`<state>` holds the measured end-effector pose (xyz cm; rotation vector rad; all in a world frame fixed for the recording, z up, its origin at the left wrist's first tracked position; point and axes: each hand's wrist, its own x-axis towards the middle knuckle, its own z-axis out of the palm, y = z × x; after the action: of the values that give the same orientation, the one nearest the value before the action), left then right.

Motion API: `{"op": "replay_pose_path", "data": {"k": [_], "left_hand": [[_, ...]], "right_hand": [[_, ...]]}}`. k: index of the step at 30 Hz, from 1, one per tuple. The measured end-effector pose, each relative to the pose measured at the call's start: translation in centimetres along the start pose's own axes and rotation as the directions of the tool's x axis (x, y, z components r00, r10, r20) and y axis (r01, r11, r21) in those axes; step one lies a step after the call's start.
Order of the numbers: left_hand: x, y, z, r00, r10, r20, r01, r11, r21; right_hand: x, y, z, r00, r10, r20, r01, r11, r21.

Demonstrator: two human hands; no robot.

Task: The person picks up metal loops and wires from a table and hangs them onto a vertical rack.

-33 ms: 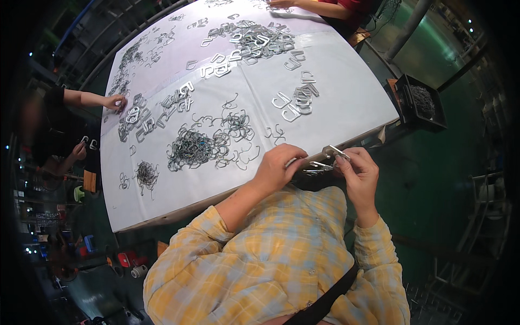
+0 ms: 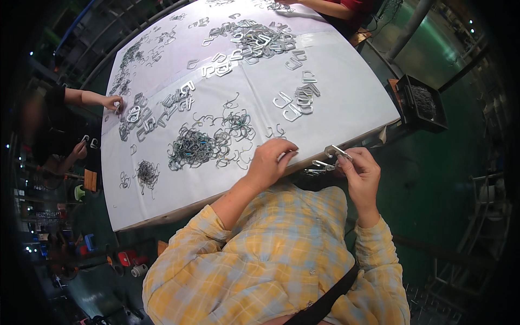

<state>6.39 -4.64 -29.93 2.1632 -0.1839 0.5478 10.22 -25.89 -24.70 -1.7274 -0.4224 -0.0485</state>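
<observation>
Just beyond the table's near edge, on the right, a silver hook (image 2: 341,153) is gripped between the thumb and fingers of the right hand (image 2: 362,172). More metal pieces (image 2: 318,167) are seen bunched just below it, beside the same fingers; how they are held cannot be made out. The left hand (image 2: 272,161) is held over the table edge, near the hook but apart from it, with its fingers bent and the thumb brought close to them. Whether anything small is pinched there cannot be told.

The table (image 2: 336,124) is covered in white sheeting. Left of the left hand, a tangled pile of bent wires (image 2: 190,147) is spread, and a smaller heap of wires (image 2: 146,174) is set nearer the corner. Farther up, a large pile of flat hooks (image 2: 265,40) is heaped, and a small group of hooks (image 2: 303,100) is laid between that pile and the near edge.

At the left side, loose hooks (image 2: 142,116) are reached by a co-worker's hand (image 2: 112,103). At the far edge, a red sleeve (image 2: 362,11) is seen. Right of the table, small metal parts (image 2: 421,100) are contained in a black crate (image 2: 437,120).
</observation>
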Motion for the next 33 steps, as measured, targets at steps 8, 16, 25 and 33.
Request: {"op": "replay_pose_path", "data": {"k": [8, 16, 25, 33], "left_hand": [[-1.2, -6.2, -6.4, 0.956, -0.29, -0.048, 0.247, 0.703, 0.667], [-0.1, -7.1, -6.0, 0.936, -0.336, 0.107, 0.136, 0.625, 0.769], [2.1, -5.9, -7.1, 0.928, -0.369, 0.04, 0.225, 0.644, 0.731], [2.9, -3.2, -6.9, 0.879, -0.477, -0.014, 0.477, 0.877, 0.057]], "right_hand": [[0.5, 0.4, -0.4, 1.0, -0.015, 0.006, 0.015, 0.999, -0.033], [0.7, 1.3, -0.2, 0.999, -0.035, -0.013, 0.034, 0.998, -0.056], [0.5, 1.7, -0.7, 0.996, -0.053, -0.066, 0.049, 0.997, -0.063], [0.5, 1.5, -0.4, 0.998, -0.036, -0.054, 0.03, 0.994, -0.104]]}}
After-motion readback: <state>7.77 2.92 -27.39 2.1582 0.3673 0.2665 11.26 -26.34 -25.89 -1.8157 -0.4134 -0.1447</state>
